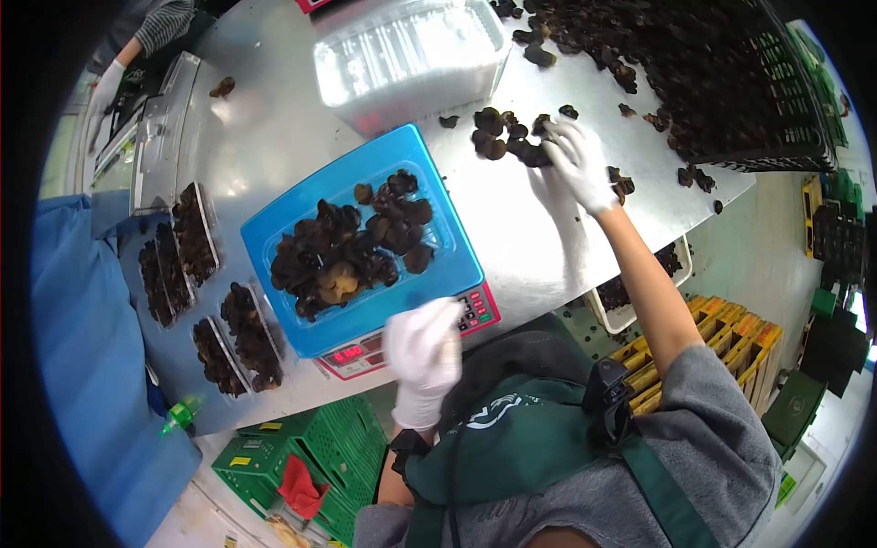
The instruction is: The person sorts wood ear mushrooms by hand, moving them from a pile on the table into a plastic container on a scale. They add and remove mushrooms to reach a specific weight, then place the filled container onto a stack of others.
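My right hand point(580, 166), in a white glove, reaches over a loose cluster of dark wood ear mushrooms point(491, 134) on the metal table. Its fingers are somewhat apart, with the tips at the pieces. Closer to my body, my gloved left hand point(425, 354) is curled closed by the scale's front edge; whatever may be inside it is hidden. A digital scale point(475, 309) with a blue platform point(315, 342) and lit red digits stands before me. On the platform rests a clear plastic tray point(436, 239) holding wood ears, one piece paler brown.
Stacked clear trays point(411, 68) stand behind the scale. A black crate point(804, 137) heaped with wood ears occupies the far right. Filled trays point(247, 333) sit at left. Green crates point(343, 457) and a white bin point(621, 317) are below the table. Another person's gloved hand point(105, 91) shows upper left.
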`<state>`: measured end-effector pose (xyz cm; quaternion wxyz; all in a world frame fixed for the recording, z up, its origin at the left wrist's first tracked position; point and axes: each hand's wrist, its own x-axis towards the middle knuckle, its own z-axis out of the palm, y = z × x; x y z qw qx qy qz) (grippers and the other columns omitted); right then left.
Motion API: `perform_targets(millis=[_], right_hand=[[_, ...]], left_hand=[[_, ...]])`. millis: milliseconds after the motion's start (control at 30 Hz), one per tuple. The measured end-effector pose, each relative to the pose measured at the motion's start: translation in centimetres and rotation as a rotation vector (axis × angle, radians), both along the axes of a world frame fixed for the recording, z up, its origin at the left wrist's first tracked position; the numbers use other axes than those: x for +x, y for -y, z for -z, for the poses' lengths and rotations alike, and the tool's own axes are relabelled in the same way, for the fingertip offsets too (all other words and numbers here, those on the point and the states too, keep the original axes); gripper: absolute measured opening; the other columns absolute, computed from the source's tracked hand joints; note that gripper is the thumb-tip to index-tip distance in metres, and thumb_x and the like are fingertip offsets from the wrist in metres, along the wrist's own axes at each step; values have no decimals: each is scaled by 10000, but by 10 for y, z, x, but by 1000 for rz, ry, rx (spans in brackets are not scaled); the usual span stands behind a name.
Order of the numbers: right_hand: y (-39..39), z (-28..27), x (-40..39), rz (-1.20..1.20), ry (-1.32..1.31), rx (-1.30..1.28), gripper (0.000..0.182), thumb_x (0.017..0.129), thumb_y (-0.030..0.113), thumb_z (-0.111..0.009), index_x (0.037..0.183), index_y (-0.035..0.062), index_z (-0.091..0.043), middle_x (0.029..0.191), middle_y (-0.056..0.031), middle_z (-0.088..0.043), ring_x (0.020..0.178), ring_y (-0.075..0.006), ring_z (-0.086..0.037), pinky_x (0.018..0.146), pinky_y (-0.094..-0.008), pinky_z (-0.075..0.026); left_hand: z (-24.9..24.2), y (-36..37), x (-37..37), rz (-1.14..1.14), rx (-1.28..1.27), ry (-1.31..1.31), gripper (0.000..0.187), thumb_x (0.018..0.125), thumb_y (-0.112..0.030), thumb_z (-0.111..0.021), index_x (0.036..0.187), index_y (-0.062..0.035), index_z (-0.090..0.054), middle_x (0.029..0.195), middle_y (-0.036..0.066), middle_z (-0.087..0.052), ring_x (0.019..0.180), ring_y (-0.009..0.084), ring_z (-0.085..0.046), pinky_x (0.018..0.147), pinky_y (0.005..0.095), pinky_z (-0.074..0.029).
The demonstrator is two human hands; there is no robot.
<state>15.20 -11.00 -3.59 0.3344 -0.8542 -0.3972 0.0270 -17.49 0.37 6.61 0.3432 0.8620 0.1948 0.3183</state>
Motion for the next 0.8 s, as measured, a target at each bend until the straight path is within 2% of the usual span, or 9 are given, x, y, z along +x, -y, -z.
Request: perform_targets(millis=[67,100,167,300,367,500,633,767,800], right_hand=[[-51,6,5,26,78,-112,477,863,352,-691,1258,97,-610,1379,-191,-515,1254,-358,-476,1084,-451,-362],[-67,33,13,-106,192,49,464,848,390,-695,1216,116,-622,1292,-162,-557,1216,-347,-489,1069,-467,-359],[-81,10,-3,-254,207,-171,452,815,433,-704,1109,103,-612,1134,-135,-576,1138,-341,-510,1003,-467,-390],[-67,13,-20,-239,325,-231,241,826,308,-700,956,124,-617,1029,-71,-565,1084,-296,-516,902,-438,-427],[-56,16,-20,-290,229,28,100,830,179,-698,846,114,-623,914,-70,-582,971,-274,-563,818,-393,-469],[-55,18,2,-138,-23,128,163,867,202,-686,960,83,-623,963,-99,-621,964,-292,-577,841,-389,-461],[-86,23,11,-132,506,-112,276,860,341,-676,1027,129,-618,1051,-84,-601,1064,-328,-531,922,-488,-387],[-92,-4,-11,-271,-71,-254,247,842,323,-682,1001,135,-665,990,-44,-646,1063,-229,-567,990,-470,-342],[-93,-27,-30,-233,-117,-106,199,842,261,-689,975,113,-686,934,-42,-677,938,-176,-617,912,-406,-419]], left_hand=[[-1,17,30,230,-118,-33,263,781,1,-683,1032,-62,-725,1026,109,-709,856,276,-649,764,365,-503],[3,25,40,290,-141,-28,256,795,-6,-680,1041,-62,-727,1018,108,-708,851,272,-649,762,369,-503],[5,35,49,317,-171,-43,229,819,-18,-673,1039,-53,-727,1016,112,-707,853,275,-650,768,369,-507],[19,40,41,166,-264,-28,241,820,-19,-660,1048,-66,-723,1032,91,-702,842,286,-638,764,386,-502],[20,37,31,111,-277,-41,239,823,-23,-660,1050,-61,-722,1026,100,-703,840,293,-638,764,388,-505],[23,39,12,7,-329,-79,195,849,8,-655,1030,-27,-719,1008,130,-709,881,276,-659,785,345,-517],[26,42,5,-70,-342,-66,248,816,40,-653,1040,-49,-712,1028,114,-708,879,291,-653,779,370,-512],[20,40,-3,-137,-360,-51,248,818,47,-651,1040,-46,-711,1024,118,-709,891,286,-657,793,364,-515],[20,40,-6,-163,-375,-54,249,818,48,-650,1041,-46,-711,1024,118,-709,894,286,-658,797,362,-516]])
